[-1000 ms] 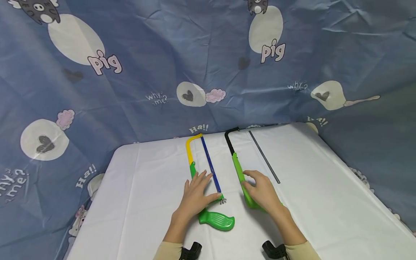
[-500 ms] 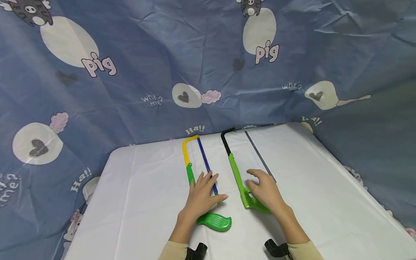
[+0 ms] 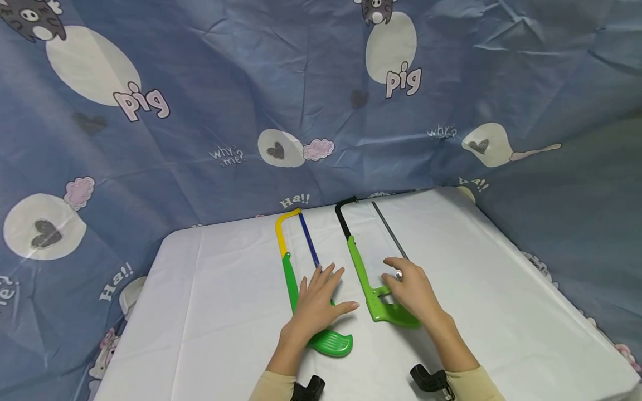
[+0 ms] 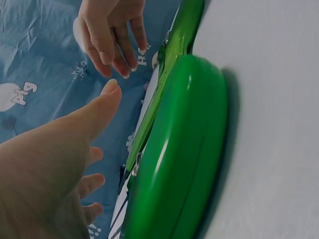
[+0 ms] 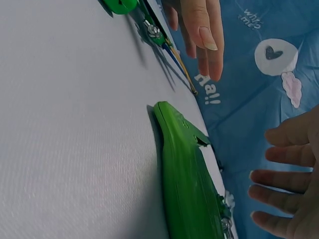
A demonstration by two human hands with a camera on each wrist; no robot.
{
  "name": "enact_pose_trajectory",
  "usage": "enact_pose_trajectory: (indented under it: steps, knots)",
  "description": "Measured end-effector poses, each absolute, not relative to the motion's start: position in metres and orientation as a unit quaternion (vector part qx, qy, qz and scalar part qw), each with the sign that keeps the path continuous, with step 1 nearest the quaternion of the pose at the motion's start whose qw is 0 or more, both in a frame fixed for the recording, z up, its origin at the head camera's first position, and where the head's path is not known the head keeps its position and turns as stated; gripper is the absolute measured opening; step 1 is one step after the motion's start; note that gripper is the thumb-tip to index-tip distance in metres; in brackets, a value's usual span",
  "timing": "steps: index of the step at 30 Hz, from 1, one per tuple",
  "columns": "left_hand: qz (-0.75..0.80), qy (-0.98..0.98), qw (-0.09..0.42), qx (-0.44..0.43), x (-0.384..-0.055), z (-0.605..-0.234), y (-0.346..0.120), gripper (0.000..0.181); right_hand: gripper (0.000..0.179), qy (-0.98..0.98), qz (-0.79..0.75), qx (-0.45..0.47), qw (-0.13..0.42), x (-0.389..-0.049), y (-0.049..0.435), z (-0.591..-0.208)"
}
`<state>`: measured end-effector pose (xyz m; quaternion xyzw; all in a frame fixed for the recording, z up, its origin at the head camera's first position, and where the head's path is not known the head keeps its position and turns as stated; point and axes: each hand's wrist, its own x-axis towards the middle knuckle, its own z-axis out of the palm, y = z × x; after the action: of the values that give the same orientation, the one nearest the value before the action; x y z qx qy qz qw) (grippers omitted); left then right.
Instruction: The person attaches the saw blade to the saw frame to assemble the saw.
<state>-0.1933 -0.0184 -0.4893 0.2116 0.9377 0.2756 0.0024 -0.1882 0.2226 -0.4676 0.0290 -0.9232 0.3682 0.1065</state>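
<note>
Two hacksaws lie on the white table. The left hacksaw has a green and yellow frame, a blue blade and a green handle. My left hand hovers over it with fingers spread, hiding the blade's near end. The other hacksaw has a lime-green body and a black front. A grey blade lies apart to its right. My right hand hangs by this saw's handle, thumb and index finger apart. A small silver piece shows between them; I cannot tell whether it is held.
A blue patterned cloth hangs right behind the table and along its sides. A black wrist mount sits at the left wrist, another black mount at the right. A wing nut shows on the left hacksaw.
My left hand has moved right across the left saw, covering the blue blade's near end. My right hand has moved right, off the lime-green saw's body. The head view has turned slightly right.
</note>
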Motion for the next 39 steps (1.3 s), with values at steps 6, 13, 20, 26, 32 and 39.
enact_pose_trajectory:
  steps: [6, 13, 20, 26, 32, 39]
  knots:
    - [0.270, 0.938, 0.012, 0.217, -0.192, -0.491, -0.010, 0.088, 0.037, -0.923, 0.366, 0.021, 0.116, -0.189, 0.229, -0.469]
    - [0.261, 0.940, 0.021, 0.220, -0.192, -0.494, -0.001, 0.088, 0.037, -0.924, 0.365, 0.008, 0.110, -0.190, 0.235, -0.471]
    - [0.254, 0.938, 0.048, 0.231, -0.189, -0.492, 0.010, 0.092, 0.037, -0.924, 0.364, 0.002, 0.114, -0.188, 0.245, -0.471]
    - [0.240, 0.941, 0.055, 0.233, -0.188, -0.492, 0.018, 0.094, 0.038, -0.926, 0.359, -0.016, 0.115, -0.189, 0.255, -0.474]
    - [0.234, 0.941, 0.051, 0.240, -0.188, -0.494, 0.023, 0.095, 0.039, -0.925, 0.362, -0.035, 0.114, -0.192, 0.264, -0.476]
    - [0.236, 0.939, 0.051, 0.244, -0.187, -0.494, 0.028, 0.093, 0.037, -0.928, 0.353, -0.055, 0.103, -0.193, 0.272, -0.479]
